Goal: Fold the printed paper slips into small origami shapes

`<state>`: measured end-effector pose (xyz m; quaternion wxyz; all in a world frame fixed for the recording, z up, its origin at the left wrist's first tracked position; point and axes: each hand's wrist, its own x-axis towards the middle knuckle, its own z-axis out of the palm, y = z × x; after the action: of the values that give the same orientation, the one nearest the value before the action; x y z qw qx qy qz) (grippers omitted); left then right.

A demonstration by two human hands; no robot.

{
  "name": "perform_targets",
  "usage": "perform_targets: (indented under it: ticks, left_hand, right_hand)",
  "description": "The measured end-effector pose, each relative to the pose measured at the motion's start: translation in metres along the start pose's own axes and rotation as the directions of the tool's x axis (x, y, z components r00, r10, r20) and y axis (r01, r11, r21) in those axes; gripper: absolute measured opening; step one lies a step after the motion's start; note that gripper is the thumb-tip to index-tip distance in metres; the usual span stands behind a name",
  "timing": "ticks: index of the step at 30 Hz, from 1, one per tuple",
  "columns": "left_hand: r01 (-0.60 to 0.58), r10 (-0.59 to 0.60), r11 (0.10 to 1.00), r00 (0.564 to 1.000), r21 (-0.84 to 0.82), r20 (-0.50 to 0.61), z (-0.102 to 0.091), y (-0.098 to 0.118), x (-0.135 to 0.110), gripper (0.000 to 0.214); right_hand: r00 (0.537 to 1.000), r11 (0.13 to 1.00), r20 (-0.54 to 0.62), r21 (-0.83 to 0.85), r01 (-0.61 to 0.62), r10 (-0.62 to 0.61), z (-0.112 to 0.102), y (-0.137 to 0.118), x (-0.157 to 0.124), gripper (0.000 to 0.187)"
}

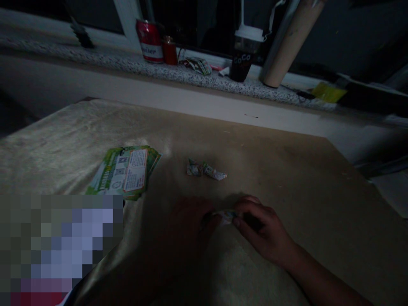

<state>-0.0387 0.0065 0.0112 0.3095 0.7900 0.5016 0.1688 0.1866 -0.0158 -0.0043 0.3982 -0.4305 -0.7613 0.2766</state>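
Between my two hands is a small folded piece of printed paper (226,216), pale with coloured patches. My right hand (266,227) pinches its right end between thumb and fingers. In deep shadow, my left hand (194,219) has its thumb and fingers closed on the left end. Just beyond my hands lie two small folded paper pieces, a left one (194,168) and a right one (215,171), close together on the table. To the left sits a fanned stack of green printed leaflets (127,172).
The table is covered by a tan sheet (287,170), wrinkled at left. Behind it, the granite windowsill (114,59) holds a red can (149,42), a small red jar (170,51), a dark lidded cup (241,55), a cardboard tube (291,46) and a yellow item (328,92). Blurred blocks cover the lower left.
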Motion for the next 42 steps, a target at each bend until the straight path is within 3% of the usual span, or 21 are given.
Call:
perform_targets:
  ticks: [4,8,13,15,18,21,24,28,34,42]
  left_hand:
    - [0.055,-0.054,0.979,0.998,-0.197,0.011,-0.0026,0.0022,0.0001,0.029]
    - [0.017,-0.023,0.956,1.0,-0.294,-0.017,-0.0022,0.0032,-0.0007,0.032]
    - [-0.032,0.025,0.98,0.999,-0.197,-0.04,-0.0032,0.0046,-0.0007,0.026]
    - [-0.023,0.007,0.992,0.992,-0.125,-0.129,-0.0045,0.0031,-0.0006,0.019]
    - [-0.117,0.109,0.993,0.957,-0.011,-0.27,-0.0067,-0.001,-0.0007,0.044]
    - [-0.32,0.329,0.944,0.928,0.079,-0.178,-0.0083,-0.0033,-0.0025,0.055]
    - [-0.419,0.421,0.902,0.907,0.108,0.003,-0.007,-0.0025,-0.0047,0.053]
    - [-0.42,0.408,0.898,0.907,0.13,0.107,-0.0018,-0.0015,-0.0042,0.04]
    - [-0.36,0.338,0.916,0.93,0.179,0.141,0.0012,-0.0035,-0.0008,0.026]
    - [-0.37,0.349,0.908,0.928,0.195,0.135,-0.0001,-0.0027,0.0018,0.018]
  right_hand:
    - [0.998,0.997,-0.02,0.039,-0.066,0.067,0.0022,0.003,-0.0039,0.016]
    - [0.982,0.969,-0.05,0.181,-0.169,0.181,0.0048,0.003,-0.0048,0.018]
    - [0.945,0.945,-0.176,0.225,-0.236,0.277,0.0023,0.0017,-0.0036,0.007]
    - [0.937,0.942,-0.185,0.217,-0.255,0.296,0.0011,0.0025,-0.0035,0.006]
    - [0.945,0.952,-0.156,0.157,-0.262,0.286,0.0005,0.0041,-0.0025,0.013]
    - [0.977,0.982,-0.109,0.041,-0.182,0.185,0.0009,0.0046,-0.0001,0.016]
    - [0.995,0.995,-0.047,-0.051,-0.091,0.089,0.0023,0.0045,0.0018,0.015]
    - [0.998,0.991,-0.015,-0.122,-0.06,0.059,0.005,0.0047,0.0012,0.014]
    - [0.998,0.982,0.051,-0.189,-0.019,0.029,0.0039,0.0041,0.0016,0.021]
    - [0.995,0.981,0.093,-0.192,0.039,-0.022,0.0004,0.001,0.0031,0.02]
